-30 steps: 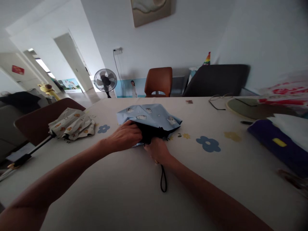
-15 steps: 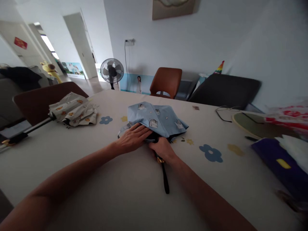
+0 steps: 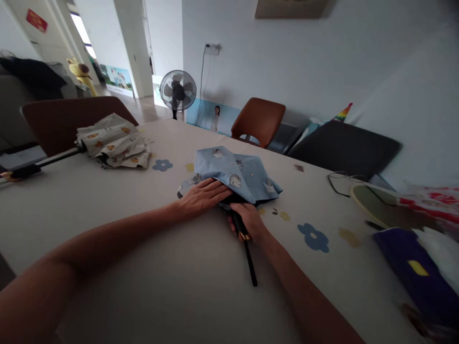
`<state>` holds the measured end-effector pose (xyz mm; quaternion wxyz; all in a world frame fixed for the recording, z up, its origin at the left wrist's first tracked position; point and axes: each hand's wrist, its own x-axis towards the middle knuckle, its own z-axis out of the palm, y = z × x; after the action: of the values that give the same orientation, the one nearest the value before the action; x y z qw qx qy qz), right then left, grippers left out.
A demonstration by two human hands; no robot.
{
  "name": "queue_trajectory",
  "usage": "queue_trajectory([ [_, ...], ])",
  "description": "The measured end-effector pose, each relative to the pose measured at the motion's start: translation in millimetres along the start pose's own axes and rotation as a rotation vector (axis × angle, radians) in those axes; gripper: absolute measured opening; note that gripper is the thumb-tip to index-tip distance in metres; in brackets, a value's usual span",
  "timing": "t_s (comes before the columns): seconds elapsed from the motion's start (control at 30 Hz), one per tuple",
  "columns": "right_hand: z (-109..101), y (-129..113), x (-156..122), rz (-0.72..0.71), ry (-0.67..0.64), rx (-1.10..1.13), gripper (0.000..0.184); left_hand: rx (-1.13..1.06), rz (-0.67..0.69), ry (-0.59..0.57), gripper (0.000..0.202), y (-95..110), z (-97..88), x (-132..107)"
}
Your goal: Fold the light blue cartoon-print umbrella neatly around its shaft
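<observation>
A light blue folding umbrella (image 3: 247, 179) with cartoon animal prints lies loosely folded on the table, its canopy puffed up and its dark underside partly showing. My left hand (image 3: 202, 196) rests flat against the canopy's near left edge, fingers stretched out and their tips partly under a fold. Wrapped round the black handle is my right hand (image 3: 249, 220), just below the canopy; a black wrist strap hangs from the handle towards me. A second, cream umbrella (image 3: 116, 141) with a printed pattern lies at the left, away from both hands.
The white table (image 3: 161, 291) bears flower prints. To the right are eyeglasses (image 3: 339, 186), a round green mat (image 3: 376, 205), a purple tissue pack (image 3: 412, 258) and a red-and-white plastic bag (image 3: 433, 203). Chairs stand beyond, including a brown chair (image 3: 260, 122), and a fan (image 3: 178, 91).
The head view has tilted and shifted, so the room sits differently in the picture. Both hands keep nearly the same places on the umbrella; more of the handle shows below my right hand.
</observation>
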<state>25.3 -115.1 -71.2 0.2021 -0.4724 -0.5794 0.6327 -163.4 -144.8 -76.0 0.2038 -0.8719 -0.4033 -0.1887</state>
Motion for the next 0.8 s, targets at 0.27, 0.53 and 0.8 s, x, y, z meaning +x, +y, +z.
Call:
queue_trajectory([
  [0.27,7,-1,-5,-0.110,0.051,-0.079,0.024,0.126,-0.010,0.073,0.037,4,4.3,-2],
  [0.53,6,2,-3,-0.173,0.020,-0.246,0.023,0.191,-0.001,0.120,0.039,6,2.7,-4],
  [0.8,18,0,-9,-0.321,0.252,-0.519,0.024,-0.088,-0.117,0.073,0.039,15,-20.5,12],
])
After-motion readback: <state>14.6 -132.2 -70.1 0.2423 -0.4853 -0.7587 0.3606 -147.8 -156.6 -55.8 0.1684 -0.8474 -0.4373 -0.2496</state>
